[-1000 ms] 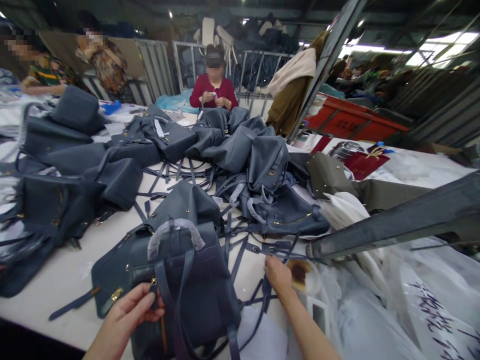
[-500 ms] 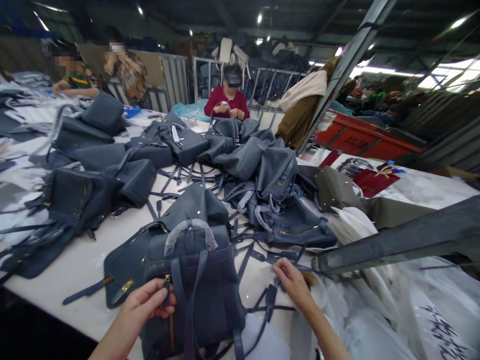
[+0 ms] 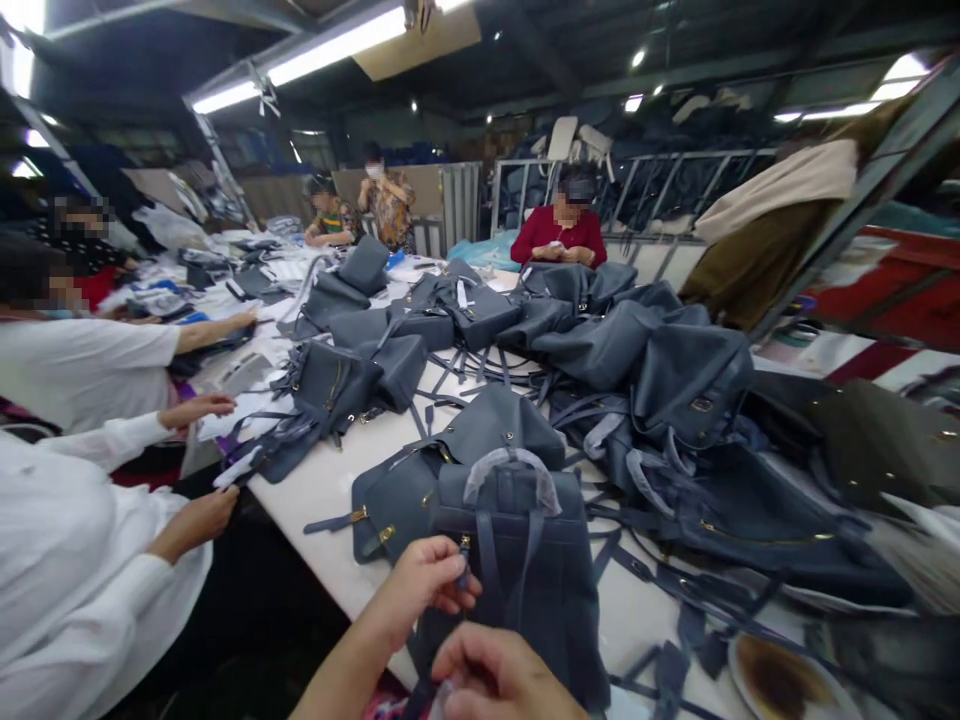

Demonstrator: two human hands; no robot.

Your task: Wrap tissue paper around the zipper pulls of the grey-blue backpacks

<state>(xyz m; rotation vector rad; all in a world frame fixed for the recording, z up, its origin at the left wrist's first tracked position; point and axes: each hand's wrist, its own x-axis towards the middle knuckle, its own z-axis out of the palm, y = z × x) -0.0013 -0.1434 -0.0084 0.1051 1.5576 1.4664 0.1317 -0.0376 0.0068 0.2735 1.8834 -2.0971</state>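
A dark blue leather backpack (image 3: 525, 580) lies on the white table (image 3: 322, 490) right in front of me, its top handle wrapped in clear plastic. My left hand (image 3: 424, 590) is closed in a pinch on a strap end of this backpack at its left shoulder. My right hand (image 3: 499, 675) sits low at the frame's bottom, fingers curled against the bag's lower edge; what it holds, if anything, is hidden. Loose blue straps (image 3: 637, 570) trail to the right of the bag.
Several more blue backpacks (image 3: 652, 370) and strap pieces are heaped across the table. A person in white sleeves (image 3: 82, 560) works at the left edge. A person in red (image 3: 559, 235) sits at the far end. A stained dish (image 3: 780, 680) lies bottom right.
My view has swung left, bringing the people in white into sight. My right hand left the loose straps on the right and came in to the backpack's lower edge. My left hand kept its pinch.
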